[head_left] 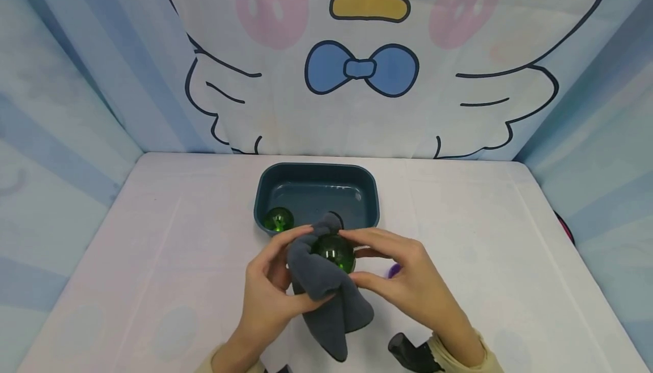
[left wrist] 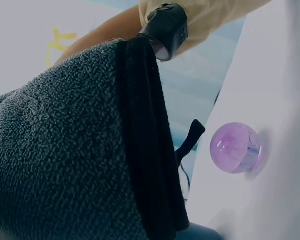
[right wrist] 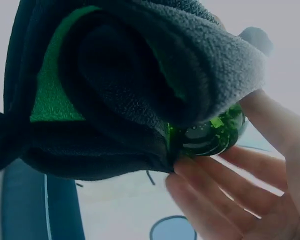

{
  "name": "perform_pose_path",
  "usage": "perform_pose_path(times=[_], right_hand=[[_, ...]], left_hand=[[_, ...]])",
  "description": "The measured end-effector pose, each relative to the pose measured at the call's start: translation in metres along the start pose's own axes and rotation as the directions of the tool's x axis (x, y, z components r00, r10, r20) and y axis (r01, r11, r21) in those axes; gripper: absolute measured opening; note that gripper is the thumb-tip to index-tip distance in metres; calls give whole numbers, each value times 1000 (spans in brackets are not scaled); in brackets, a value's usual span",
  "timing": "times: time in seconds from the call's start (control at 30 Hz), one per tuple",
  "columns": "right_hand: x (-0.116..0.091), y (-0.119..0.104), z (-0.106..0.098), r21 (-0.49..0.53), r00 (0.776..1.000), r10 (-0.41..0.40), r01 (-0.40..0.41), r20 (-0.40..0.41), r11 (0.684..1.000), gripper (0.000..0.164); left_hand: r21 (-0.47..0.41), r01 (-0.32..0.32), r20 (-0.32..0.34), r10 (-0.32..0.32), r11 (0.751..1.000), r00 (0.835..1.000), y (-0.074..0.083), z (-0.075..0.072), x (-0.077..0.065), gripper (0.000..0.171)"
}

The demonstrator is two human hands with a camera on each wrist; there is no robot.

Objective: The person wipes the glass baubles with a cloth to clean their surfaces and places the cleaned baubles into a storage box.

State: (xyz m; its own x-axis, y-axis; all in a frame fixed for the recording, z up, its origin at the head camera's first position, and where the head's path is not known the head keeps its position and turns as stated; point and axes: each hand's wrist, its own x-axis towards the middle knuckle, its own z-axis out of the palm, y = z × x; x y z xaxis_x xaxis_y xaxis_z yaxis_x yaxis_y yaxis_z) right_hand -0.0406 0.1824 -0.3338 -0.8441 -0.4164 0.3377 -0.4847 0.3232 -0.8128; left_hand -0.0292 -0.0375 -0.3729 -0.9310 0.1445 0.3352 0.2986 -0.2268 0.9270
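A green glass ball (head_left: pixel 334 251) sits in the folds of a dark grey towel (head_left: pixel 326 282), just in front of the basin. My left hand (head_left: pixel 270 288) grips the towel from the left, its thumb across the front. From the right, my right hand (head_left: pixel 398 271) pinches the ball between thumb and fingers. In the right wrist view, the towel (right wrist: pixel 115 85) shows green patches inside its folds and covers part of the ball (right wrist: pixel 215 130). The left wrist view has the towel (left wrist: pixel 65 150) filling its left half, with a dark hem and a small loop.
Behind the hands stands a dark teal basin (head_left: pixel 321 191), with another green glass ball (head_left: pixel 278 220) in its near left corner. A purple glass ball (left wrist: pixel 235 148) rests on the white table (head_left: pixel 178 259), mostly hidden by the right hand in the head view. Printed curtains enclose the table's back and sides.
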Motion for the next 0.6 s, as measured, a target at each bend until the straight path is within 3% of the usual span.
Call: perform_pose_path(times=[0.17, 0.37, 0.47, 0.6], right_hand=[[0, -2, -4, -97, 995, -95, 97, 26, 991, 62], [3, 4, 0, -73, 952, -296, 302, 81, 951, 54], [3, 4, 1, -64, 944, -324, 328, 69, 943, 50], [3, 4, 1, -63, 950, -307, 310, 49, 949, 56]], left_hand=[[-15, 18, -11, -18, 1000, 1000, 1, -1, 1, 77], [-36, 25, 0, -25, 999, 1000, 2, -1, 1, 75], [-32, 44, -5, -45, 999, 999, 3, 0, 1, 77], [-10, 25, 1, -25, 1000, 1000, 3, 0, 0, 78]])
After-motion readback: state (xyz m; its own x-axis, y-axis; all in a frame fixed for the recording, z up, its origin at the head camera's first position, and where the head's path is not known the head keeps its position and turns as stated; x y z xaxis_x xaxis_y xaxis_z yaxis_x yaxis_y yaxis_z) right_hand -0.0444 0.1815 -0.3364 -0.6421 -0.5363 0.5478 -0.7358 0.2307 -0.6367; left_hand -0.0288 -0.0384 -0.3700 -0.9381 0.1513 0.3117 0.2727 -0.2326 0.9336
